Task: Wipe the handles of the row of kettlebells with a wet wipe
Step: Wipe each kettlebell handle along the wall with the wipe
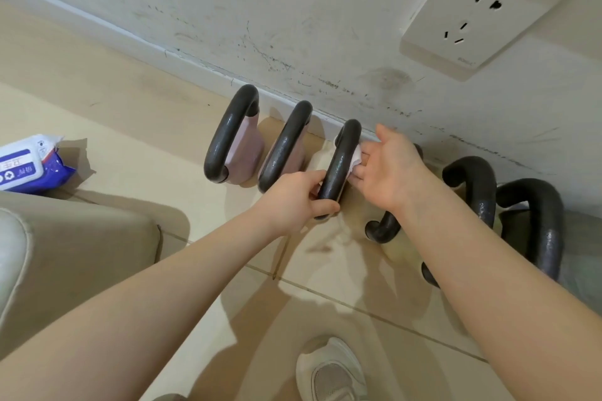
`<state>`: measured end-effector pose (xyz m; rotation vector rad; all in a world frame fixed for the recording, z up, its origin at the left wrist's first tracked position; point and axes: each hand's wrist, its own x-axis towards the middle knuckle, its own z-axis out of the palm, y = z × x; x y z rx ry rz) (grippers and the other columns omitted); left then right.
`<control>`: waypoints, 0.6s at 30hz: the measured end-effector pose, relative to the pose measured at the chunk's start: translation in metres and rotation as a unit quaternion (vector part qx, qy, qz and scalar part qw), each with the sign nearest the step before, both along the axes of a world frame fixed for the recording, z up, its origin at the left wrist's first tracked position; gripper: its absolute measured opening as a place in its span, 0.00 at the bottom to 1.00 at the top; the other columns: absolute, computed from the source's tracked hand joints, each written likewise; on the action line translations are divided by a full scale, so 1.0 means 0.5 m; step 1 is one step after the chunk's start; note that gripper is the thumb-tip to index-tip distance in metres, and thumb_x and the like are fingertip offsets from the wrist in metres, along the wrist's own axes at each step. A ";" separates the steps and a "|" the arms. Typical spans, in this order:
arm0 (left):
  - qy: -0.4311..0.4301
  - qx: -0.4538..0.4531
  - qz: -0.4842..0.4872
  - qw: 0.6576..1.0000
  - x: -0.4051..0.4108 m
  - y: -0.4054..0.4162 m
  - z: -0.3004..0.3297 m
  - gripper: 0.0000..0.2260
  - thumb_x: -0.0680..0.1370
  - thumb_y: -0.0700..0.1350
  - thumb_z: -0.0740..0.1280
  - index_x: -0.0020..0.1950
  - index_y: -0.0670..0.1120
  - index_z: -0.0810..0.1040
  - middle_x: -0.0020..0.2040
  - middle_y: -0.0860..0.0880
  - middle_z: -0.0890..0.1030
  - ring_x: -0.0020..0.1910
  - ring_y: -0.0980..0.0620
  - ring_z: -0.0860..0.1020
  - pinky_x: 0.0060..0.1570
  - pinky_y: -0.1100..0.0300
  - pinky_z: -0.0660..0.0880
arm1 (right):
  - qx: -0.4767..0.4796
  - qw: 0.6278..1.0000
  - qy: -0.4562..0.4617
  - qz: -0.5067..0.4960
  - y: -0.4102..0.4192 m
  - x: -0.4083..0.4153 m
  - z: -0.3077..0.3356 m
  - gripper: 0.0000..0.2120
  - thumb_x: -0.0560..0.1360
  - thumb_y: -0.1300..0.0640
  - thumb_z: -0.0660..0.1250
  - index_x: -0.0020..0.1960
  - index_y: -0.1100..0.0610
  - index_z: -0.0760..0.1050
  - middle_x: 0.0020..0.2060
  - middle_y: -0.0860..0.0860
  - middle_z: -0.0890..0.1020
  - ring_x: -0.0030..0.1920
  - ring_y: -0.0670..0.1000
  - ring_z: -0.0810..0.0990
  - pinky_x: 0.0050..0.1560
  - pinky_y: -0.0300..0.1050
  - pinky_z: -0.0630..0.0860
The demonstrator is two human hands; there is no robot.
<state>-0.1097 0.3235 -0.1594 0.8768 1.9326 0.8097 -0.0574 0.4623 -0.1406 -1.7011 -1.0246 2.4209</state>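
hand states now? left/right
Left hand: closed on the third kettlebell handle.
Right hand: fingers press a wet wipe against that handle.

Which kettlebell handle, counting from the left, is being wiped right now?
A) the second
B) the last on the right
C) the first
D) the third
D: the wipe is pressed by the right hand against the third handle, while the left hand grips that handle's lower end.
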 end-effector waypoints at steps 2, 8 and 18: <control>0.003 0.003 -0.004 1.000 0.002 0.002 0.000 0.08 0.73 0.46 0.69 0.42 0.43 0.73 0.43 0.41 0.82 0.44 0.44 0.79 0.47 0.55 0.74 | -0.054 0.997 0.041 -0.026 -0.001 0.003 -0.003 0.31 0.80 0.42 0.45 0.74 0.63 0.56 0.71 0.61 0.66 0.71 0.59 0.64 0.73 0.55 0.57; 0.004 0.032 0.022 0.999 0.010 -0.004 -0.017 0.08 0.72 0.46 0.70 0.48 0.44 0.78 0.43 0.43 0.82 0.44 0.45 0.79 0.45 0.58 0.71 | -0.094 0.978 0.133 -0.128 -0.061 0.039 -0.029 0.27 0.80 0.44 0.46 0.65 0.63 0.69 0.62 0.61 0.76 0.64 0.59 0.73 0.70 0.56 0.64; -0.075 0.054 0.058 0.994 0.010 -0.008 -0.025 0.07 0.72 0.44 0.71 0.47 0.44 0.79 0.35 0.49 0.75 0.35 0.54 0.72 0.39 0.63 0.69 | -0.092 0.969 0.141 -0.178 -0.036 0.018 -0.023 0.28 0.79 0.44 0.51 0.66 0.66 0.68 0.51 0.62 0.81 0.54 0.58 0.79 0.64 0.56 0.69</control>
